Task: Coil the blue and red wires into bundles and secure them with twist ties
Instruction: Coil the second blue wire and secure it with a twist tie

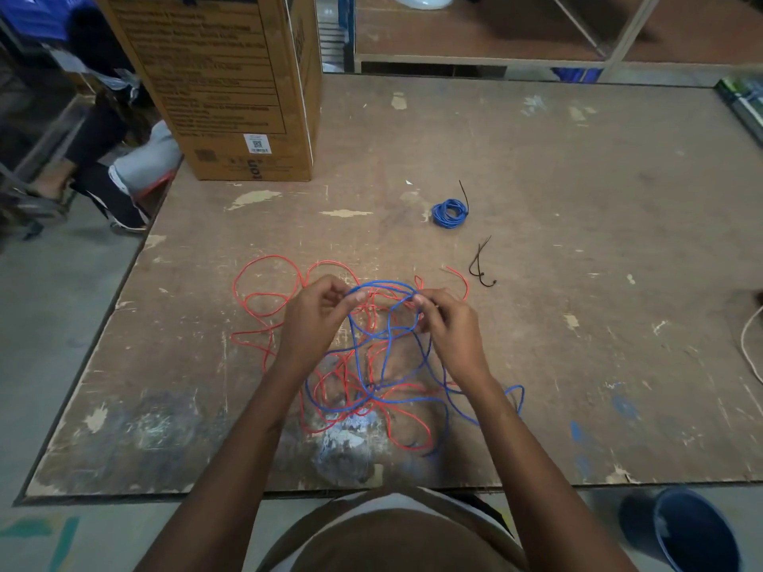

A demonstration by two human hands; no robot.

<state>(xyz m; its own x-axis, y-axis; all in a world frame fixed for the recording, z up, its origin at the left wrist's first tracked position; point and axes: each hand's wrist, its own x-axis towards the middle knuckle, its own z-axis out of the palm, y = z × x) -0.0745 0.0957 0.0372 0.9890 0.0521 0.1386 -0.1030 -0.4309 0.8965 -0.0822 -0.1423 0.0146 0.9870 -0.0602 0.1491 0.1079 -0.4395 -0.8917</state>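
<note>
My left hand (318, 311) and right hand (448, 324) each pinch the blue wire (384, 287), lifting a loop clear of the red wire (264, 299) tangle on the tabletop (578, 282) for coiling.

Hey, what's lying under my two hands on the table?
A tangle of loose red wire and blue wire on the worn table. Both hands, left hand and right hand, pinch a blue loop; strands directly beneath them are hidden.

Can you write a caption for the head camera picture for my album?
Two hands, left hand and right hand, hold a blue wire above tangled red wire on a table.
</note>
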